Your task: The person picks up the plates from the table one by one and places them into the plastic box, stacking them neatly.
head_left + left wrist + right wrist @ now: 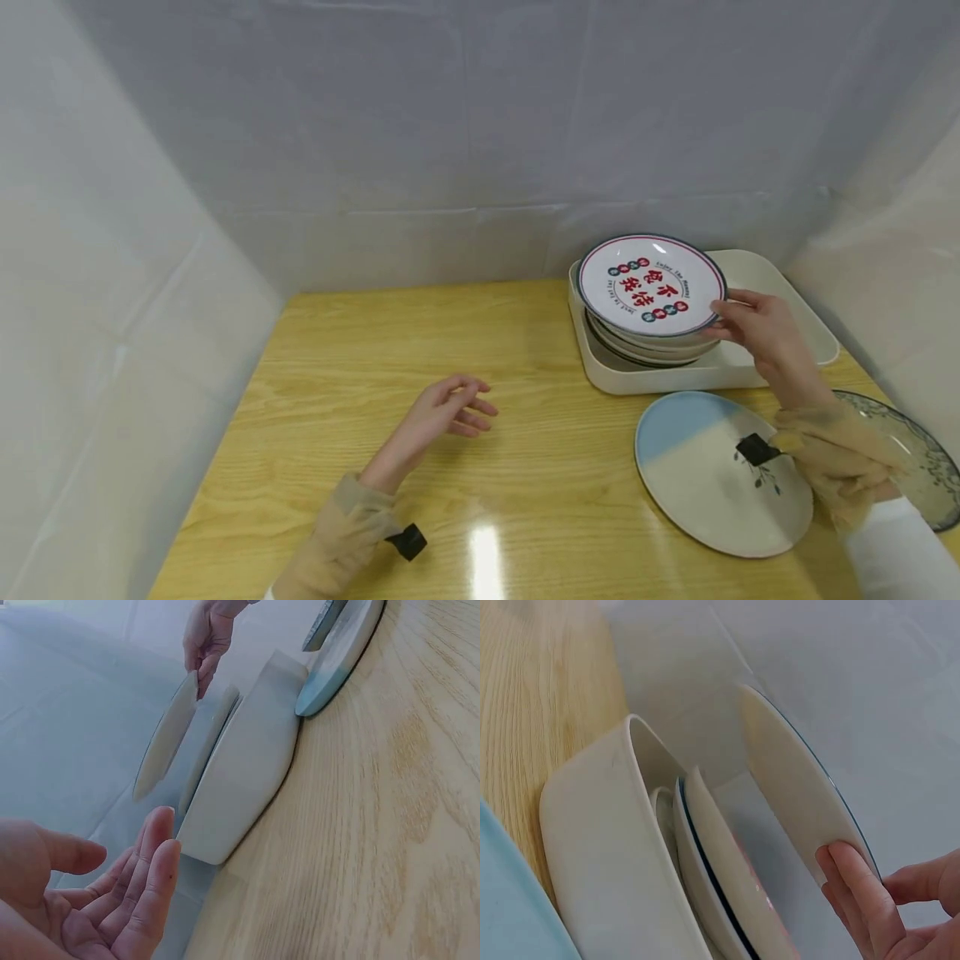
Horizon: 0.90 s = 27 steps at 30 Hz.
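Pale sheeting (450,125) backs a wood-grain table (360,333). Head view: your right hand (765,327) pinches the rim of a red-lettered plate (651,285), above stacked plates (647,351) in a white tray (630,383); your left hand (448,407) hovers over the table, fingers loosely spread, holding nothing. A blue-and-cream plate (712,492) lies just before the tray, a patterned plate (926,471) farther right. Left-wrist view: the red-lettered plate hangs clear of the stacked plates. Right-wrist view: your thumb and fingers straddle its rim.

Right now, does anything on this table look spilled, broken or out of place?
Nothing stands out: no spill or breakage shows. The right hand holds the lettered plate above the stacked plates in the white tray; the blue-and-cream plate lies flat on the table.
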### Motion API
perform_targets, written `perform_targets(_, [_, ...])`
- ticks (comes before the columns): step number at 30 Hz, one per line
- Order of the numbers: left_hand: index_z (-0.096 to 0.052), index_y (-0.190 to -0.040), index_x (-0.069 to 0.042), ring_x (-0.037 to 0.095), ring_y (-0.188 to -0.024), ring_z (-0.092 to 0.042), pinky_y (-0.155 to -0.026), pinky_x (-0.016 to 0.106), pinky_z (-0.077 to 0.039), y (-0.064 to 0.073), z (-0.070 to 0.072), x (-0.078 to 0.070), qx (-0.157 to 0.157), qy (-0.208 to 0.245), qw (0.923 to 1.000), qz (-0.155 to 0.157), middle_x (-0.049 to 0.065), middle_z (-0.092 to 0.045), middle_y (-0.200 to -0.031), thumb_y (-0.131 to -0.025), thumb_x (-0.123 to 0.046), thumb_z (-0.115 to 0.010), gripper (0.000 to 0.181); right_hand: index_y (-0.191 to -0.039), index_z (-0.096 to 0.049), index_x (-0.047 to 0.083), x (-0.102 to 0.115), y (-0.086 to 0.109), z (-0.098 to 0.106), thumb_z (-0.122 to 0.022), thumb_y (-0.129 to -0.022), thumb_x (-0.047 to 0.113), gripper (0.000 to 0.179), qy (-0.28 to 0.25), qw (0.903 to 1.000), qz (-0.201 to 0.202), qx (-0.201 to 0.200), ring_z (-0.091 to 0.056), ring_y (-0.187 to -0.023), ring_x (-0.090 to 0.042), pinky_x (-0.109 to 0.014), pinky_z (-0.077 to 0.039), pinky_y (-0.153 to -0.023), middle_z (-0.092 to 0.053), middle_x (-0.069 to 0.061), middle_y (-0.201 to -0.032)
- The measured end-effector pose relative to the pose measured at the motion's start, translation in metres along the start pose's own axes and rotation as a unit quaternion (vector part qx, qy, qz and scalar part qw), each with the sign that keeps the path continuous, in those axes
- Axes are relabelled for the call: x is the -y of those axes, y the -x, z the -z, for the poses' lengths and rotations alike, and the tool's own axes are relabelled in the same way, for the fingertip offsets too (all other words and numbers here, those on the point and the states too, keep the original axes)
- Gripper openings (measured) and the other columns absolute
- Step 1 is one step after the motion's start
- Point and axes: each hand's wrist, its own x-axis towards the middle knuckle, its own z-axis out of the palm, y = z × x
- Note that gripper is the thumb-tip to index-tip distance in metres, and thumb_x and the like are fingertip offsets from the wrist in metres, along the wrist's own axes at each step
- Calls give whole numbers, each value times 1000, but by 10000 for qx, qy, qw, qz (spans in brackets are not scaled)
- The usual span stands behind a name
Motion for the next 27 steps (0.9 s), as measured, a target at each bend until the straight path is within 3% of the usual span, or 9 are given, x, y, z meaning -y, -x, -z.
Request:
perform_targets(4, [-49, -136, 7, 30, -97, -72, -92, 53, -58, 3, 0, 3, -27, 16, 10000, 81, 24, -69, -118, -112, -25, -40, 41, -157, -12, -11, -3, -2, 6, -55, -104, 12, 72, 15, 9996, -212, -190, -67, -71, -2, -17, -60, -69, -66, 14, -81])
perform_targets(12, [-48, -137, 9, 31, -98, -72, -91, 51, -59, 5, -1, 9, -16, 42, 10000, 85, 23, -69, -117, -111, -26, -42, 44, -157, -16, -9, -11, -5, 15, -54, -105, 15, 69, 382, 9971, -419, -514, -67, -69, 0, -17, -59, -70, -64, 17, -78])
perform_targets(27, [-48, -137, 10, 31, -99, -72, -90, 46, -60, 6, -2, 11, 37, 5, 9999, 144, 25, -68, -119, -111, -25, -42, 43, -156, -15, -12, -20, -4, 23, -54, -105, 13, 69, 308, 9978, -359, -475, -68, -68, -1, -18, -60, -69, -65, 17, -78])
